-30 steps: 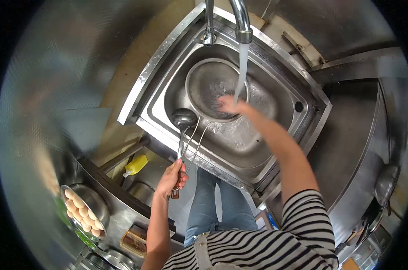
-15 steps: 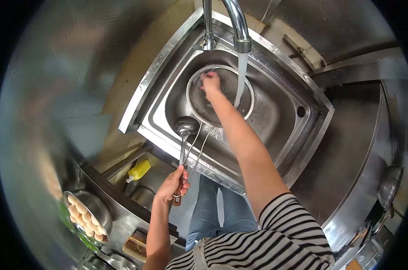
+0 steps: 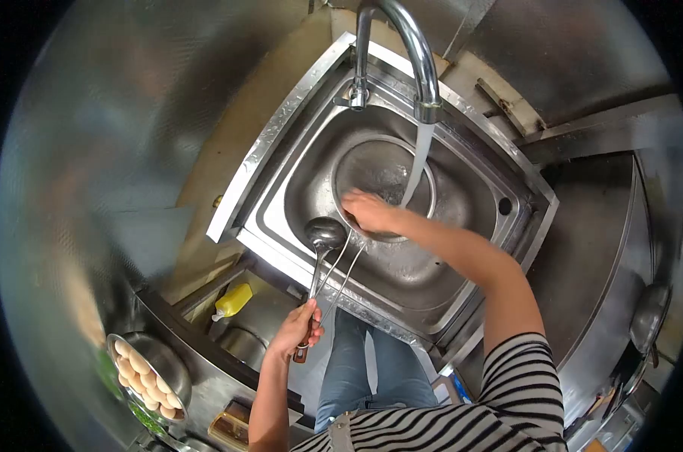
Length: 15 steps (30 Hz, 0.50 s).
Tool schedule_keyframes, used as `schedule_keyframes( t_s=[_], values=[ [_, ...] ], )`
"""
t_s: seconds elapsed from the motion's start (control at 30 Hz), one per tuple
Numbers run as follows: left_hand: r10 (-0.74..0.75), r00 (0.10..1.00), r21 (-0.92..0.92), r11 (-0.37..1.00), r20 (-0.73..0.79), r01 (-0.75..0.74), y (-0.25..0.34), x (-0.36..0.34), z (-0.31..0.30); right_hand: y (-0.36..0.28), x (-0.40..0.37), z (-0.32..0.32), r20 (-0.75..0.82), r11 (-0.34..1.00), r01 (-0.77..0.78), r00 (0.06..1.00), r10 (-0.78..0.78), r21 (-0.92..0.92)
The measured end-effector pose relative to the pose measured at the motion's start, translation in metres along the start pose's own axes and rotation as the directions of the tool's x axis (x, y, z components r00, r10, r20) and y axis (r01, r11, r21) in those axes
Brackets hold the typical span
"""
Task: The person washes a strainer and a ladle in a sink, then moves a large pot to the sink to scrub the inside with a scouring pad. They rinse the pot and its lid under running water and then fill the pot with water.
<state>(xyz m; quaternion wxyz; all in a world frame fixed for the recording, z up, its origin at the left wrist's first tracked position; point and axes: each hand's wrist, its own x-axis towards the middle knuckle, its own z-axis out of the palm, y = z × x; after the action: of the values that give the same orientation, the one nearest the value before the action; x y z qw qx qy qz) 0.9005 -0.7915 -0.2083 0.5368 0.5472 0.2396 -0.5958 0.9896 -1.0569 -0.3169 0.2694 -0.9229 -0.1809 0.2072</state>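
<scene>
My left hand [image 3: 296, 329] grips the brown-ended handle of a metal ladle [image 3: 325, 233], and the wire handle of a round strainer [image 3: 379, 167] runs into the same grasp. The ladle's bowl rests over the near left part of the sink, beside the strainer's rim. The strainer lies in the sink basin under running water. Inside its near left edge is my right hand [image 3: 369, 212], palm down, fingers extended against the mesh and slightly blurred. I make out nothing held in it.
A curved faucet [image 3: 429, 113] pours water into the strainer. The steel sink [image 3: 462, 188] has a raised metal edge. Lower left are a metal bowl of eggs [image 3: 149, 380] and a yellow bottle [image 3: 233, 300]. A dark pan [image 3: 650, 320] hangs at the right.
My right hand has swept from the strainer's far left side to its near left edge. My left hand keeps its hold on both handles. The view has shifted slightly.
</scene>
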Motion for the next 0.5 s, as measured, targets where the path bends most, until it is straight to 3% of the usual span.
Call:
schedule_keyframes(
  t_s=[0.03, 0.07, 0.1, 0.13, 0.17, 0.2, 0.23, 0.27, 0.3, 0.33, 0.37, 0.4, 0.47, 0.5],
  values=[
    [-0.011, 1.000, 0.001, 1.000, -0.009, 0.011, 0.002, -0.001, 0.001, 0.006, 0.004, -0.005, -0.188, 0.953, 0.157, 0.960, -0.209, -0.258],
    [-0.017, 1.000, 0.011, 1.000, -0.001, 0.017, 0.000, -0.002, 0.001, 0.043, 0.011, 0.006, -0.456, 0.759, 0.296, 0.654, -0.603, -0.580],
    [0.001, 1.000, 0.000, 1.000, -0.030, -0.001, -0.004, -0.001, 0.003, 0.051, 0.012, -0.021, -0.279, 0.783, 0.308, 0.812, -0.512, -0.540],
    [0.021, 0.998, -0.009, 1.000, -0.064, -0.022, -0.004, 0.000, 0.003, 0.075, 0.022, -0.026, -0.206, 0.809, 0.125, 0.935, -0.290, -0.574],
    [0.017, 0.998, -0.001, 1.000, -0.065, -0.017, -0.005, 0.001, 0.003, 0.134, 0.023, -0.004, -0.375, 0.989, 0.048, 0.922, -0.099, -0.142],
    [0.058, 0.995, -0.030, 0.998, -0.075, -0.060, -0.008, 0.002, 0.003, 0.124, -0.002, -0.023, -0.503, 0.821, -0.068, 0.818, -0.280, -0.567],
    [0.097, 0.992, -0.066, 0.993, -0.083, -0.103, -0.011, 0.002, 0.003, 0.127, -0.017, -0.006, -0.479, 0.860, -0.235, 0.877, -0.013, -0.453],
    [0.091, 0.993, -0.070, 0.993, -0.073, -0.096, -0.013, 0.000, 0.004, 0.127, -0.033, 0.010, -0.413, 0.838, -0.414, 0.874, 0.257, -0.355],
    [0.093, 0.994, -0.055, 0.994, -0.057, -0.096, -0.012, 0.001, 0.005, 0.105, -0.049, 0.012, -0.141, 0.886, -0.414, 0.909, 0.392, -0.209],
    [0.095, 0.994, -0.040, 0.994, -0.046, -0.097, -0.011, 0.000, 0.003, 0.076, -0.060, 0.015, 0.156, 0.894, -0.445, 0.880, 0.448, -0.053],
    [0.100, 0.994, -0.029, 0.994, -0.041, -0.101, -0.010, 0.000, 0.002, 0.060, -0.054, 0.027, 0.172, 0.915, -0.400, 0.900, 0.401, -0.042],
    [0.104, 0.994, -0.035, 0.994, -0.042, -0.105, -0.009, -0.001, 0.002, 0.025, -0.050, 0.002, 0.085, 0.946, -0.307, 0.950, 0.300, 0.106],
    [0.051, 0.997, -0.060, 0.997, -0.055, -0.054, -0.005, -0.004, 0.003, 0.031, -0.002, -0.005, -0.020, 0.935, -0.078, 0.996, 0.091, 0.347],
    [0.052, 0.997, -0.058, 0.997, -0.060, -0.055, -0.003, -0.005, 0.006, 0.030, 0.019, -0.008, -0.249, 0.959, -0.049, 0.961, 0.121, 0.278]
  ],
)
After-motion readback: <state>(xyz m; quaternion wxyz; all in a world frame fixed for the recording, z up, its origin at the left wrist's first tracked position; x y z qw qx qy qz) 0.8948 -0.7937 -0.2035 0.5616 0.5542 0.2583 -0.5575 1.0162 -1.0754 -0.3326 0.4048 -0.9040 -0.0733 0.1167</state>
